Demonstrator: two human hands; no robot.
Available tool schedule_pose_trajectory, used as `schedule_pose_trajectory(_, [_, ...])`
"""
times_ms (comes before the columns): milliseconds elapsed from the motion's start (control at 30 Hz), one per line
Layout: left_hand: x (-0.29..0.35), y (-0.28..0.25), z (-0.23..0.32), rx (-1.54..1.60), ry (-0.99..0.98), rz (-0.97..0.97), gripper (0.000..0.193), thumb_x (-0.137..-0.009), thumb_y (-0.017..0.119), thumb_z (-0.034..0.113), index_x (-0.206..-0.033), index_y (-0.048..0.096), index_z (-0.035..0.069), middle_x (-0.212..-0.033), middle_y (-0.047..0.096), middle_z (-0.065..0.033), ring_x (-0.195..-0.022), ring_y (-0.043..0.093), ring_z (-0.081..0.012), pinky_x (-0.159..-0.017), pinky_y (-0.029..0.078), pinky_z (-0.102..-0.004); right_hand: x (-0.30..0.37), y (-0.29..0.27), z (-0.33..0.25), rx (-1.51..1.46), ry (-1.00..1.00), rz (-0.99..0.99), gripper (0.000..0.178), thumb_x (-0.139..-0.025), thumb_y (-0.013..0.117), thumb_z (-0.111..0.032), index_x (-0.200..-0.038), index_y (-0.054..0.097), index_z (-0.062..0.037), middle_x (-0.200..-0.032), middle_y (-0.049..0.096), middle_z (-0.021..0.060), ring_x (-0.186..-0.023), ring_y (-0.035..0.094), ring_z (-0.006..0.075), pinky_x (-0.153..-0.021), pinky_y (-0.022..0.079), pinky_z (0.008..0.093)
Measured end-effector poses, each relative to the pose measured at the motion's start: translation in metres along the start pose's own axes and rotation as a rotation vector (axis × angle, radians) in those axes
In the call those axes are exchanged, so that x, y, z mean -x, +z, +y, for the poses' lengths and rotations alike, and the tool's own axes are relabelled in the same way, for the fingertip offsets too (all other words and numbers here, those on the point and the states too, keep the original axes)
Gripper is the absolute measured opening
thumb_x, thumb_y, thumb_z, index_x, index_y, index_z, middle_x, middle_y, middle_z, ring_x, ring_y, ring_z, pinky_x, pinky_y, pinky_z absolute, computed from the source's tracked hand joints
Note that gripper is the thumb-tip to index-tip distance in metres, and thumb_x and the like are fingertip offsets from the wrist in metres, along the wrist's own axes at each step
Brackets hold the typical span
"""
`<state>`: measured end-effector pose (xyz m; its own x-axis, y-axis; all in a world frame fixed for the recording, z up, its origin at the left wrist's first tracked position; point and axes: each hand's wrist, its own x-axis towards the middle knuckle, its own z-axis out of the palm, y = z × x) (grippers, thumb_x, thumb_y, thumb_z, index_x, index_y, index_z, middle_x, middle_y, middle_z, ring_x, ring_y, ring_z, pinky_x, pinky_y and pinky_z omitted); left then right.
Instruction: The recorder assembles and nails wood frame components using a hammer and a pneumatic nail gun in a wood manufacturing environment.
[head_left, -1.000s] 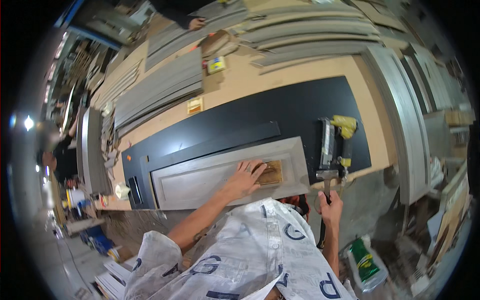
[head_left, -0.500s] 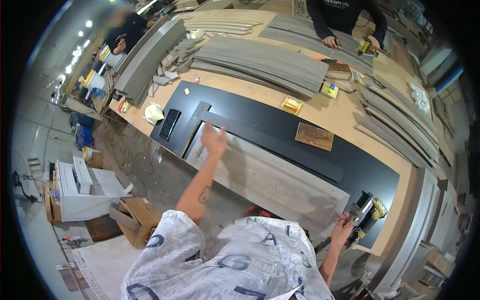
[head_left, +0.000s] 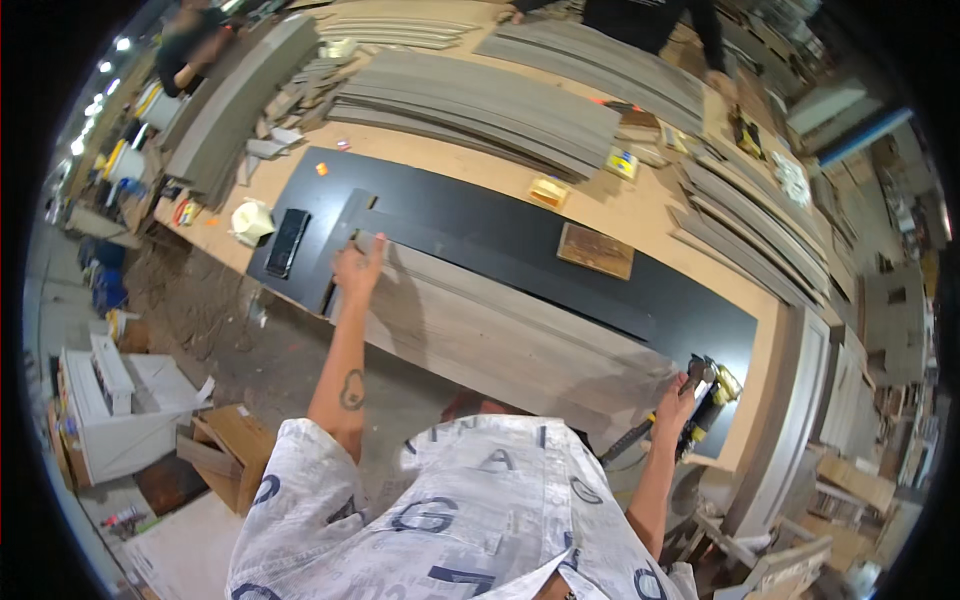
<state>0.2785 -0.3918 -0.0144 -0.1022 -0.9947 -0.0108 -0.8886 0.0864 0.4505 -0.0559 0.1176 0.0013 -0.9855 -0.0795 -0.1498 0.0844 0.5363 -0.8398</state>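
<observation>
Gripping a hammer [head_left: 629, 438], the right hand [head_left: 675, 398] and the left hand [head_left: 357, 268], its closure unclear, flank a panelled door [head_left: 510, 325], probably stiff, weighty, best held by both ends.

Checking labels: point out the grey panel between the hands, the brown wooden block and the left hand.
Grey panel [head_left: 510, 335], head view: middle of its broad face.
Brown wooden block [head_left: 596, 251], head view: middle of its top.
Left hand [head_left: 356, 269], head view: back of the hand.

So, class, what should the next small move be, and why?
Perhaps lay the hammer down: the right hand holds it near one end of the grey panel, the left hand is at the other, and two free hands might grip better.
</observation>
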Motion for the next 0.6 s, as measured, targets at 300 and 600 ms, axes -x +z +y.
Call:
schedule_pose_trajectory(300, [0.015, -0.06, 0.02, 0.585, -0.009, 0.212, 0.065, -0.091, 0.07, 0.053, -0.118, 0.059, -0.006, -0.113, 0.065, -0.017, -0.104, 0.061, -0.0271, -0.094, 0.047, -0.0384, 0.031, -0.025, -0.059, -0.524, -0.016, 0.312, 0.032, -0.106, 0.046, -0.011, -0.136, 0.055, -0.0028, -0.13, 0.058, 0.0081, -0.117, 0.057, 0.0176, -0.101, 0.044, 0.0347])
schedule_pose_trajectory(600, [0.086, -0.096, 0.091, -0.371, 0.922, 0.432, 0.048, -0.096, 0.065, 0.024, -0.141, 0.053, 0.01, -0.121, 0.06, -0.0165, -0.116, 0.056, -0.0352, -0.098, 0.042, -0.0538, 0.044, -0.028, -0.053, -0.694, -0.101, 0.329, 0.027, -0.107, 0.048, -0.009, -0.13, 0.058, -0.0004, -0.109, 0.059, 0.0034, -0.087, 0.051, 0.0097, -0.076, 0.045, 0.0232])
